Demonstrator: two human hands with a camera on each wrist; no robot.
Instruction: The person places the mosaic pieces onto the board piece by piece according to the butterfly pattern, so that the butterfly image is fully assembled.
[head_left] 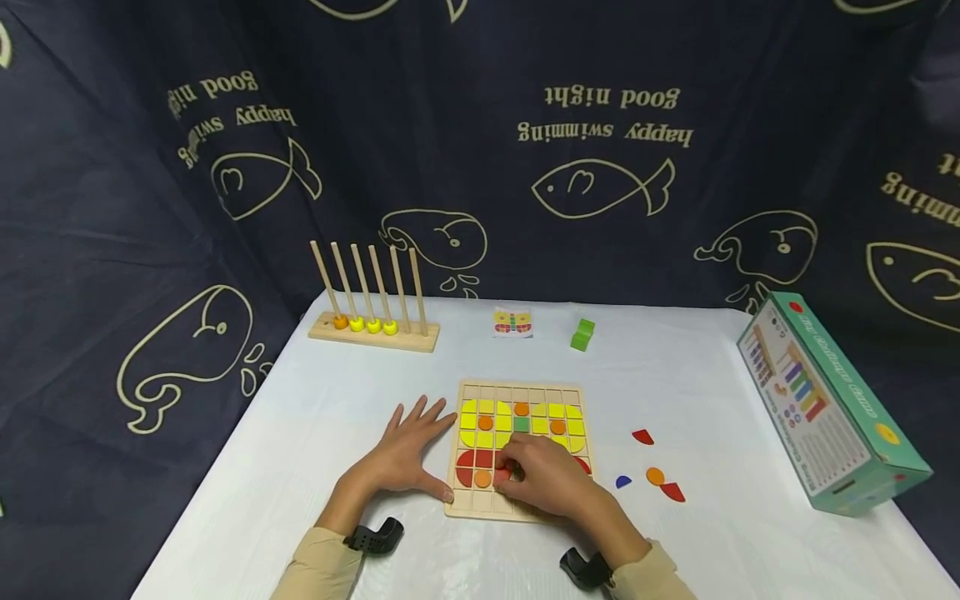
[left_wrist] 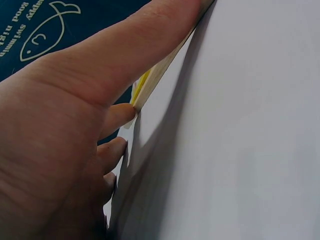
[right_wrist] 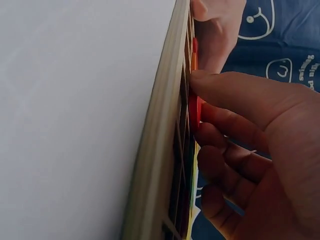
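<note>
A wooden grid board [head_left: 480, 502] lies on the white table, partly filled with flat yellow, red, orange and green pieces. My left hand [head_left: 408, 454] is spread along the board's left side, its thumb at the lower left corner and its index fingertip against the upper edge. Over the lower middle of the grid, my right hand [head_left: 547, 477] pinches a red piece [right_wrist: 194, 114] between thumb and fingers, close against the board's surface. Part of the red and yellow pattern is hidden beneath that hand.
Loose red quarter pieces [head_left: 642, 437], an orange disc [head_left: 656, 476] and a blue half disc [head_left: 623, 482] lie right of the board. Behind stand a peg rack [head_left: 412, 340], a butterfly card [head_left: 512, 322] and green blocks [head_left: 582, 335]. A toy box [head_left: 832, 408] is far right.
</note>
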